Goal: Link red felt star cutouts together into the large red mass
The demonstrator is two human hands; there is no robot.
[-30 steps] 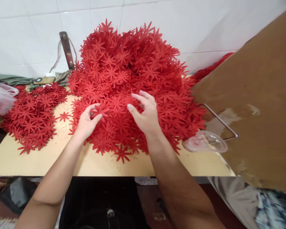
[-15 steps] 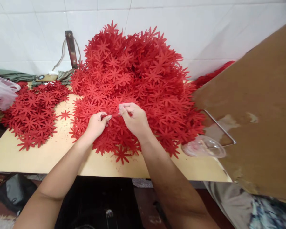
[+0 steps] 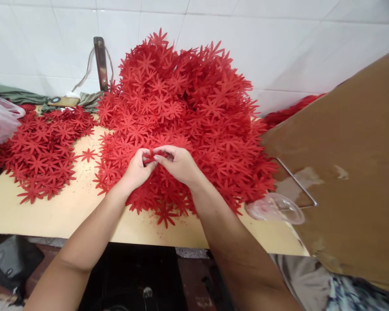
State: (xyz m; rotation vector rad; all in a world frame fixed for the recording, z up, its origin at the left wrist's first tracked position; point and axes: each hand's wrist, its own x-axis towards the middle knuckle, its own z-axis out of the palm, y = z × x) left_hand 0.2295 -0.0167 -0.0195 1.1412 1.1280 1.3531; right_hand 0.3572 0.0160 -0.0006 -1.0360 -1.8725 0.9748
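Note:
A tall heap of red flower-shaped cut-outs (image 3: 181,108) stands on the pale tabletop (image 3: 68,207) against the tiled wall. My left hand (image 3: 136,170) and my right hand (image 3: 178,164) meet at the heap's front, fingertips touching. Together they pinch one red flower cut-out (image 3: 151,157) between them, mostly hidden by the fingers. A flatter spread of the same red flowers (image 3: 42,151) lies to the left of the heap.
A brown board (image 3: 350,164) with a metal handle (image 3: 294,179) leans in at the right. Below it sits a clear plastic lid (image 3: 275,208). A plastic bag (image 3: 0,121) lies at the far left, a metal bracket (image 3: 101,60) on the wall behind.
My hands have drawn together from apart on the heap. The right hand's fingers closed and moved left to join the left hand on one flower.

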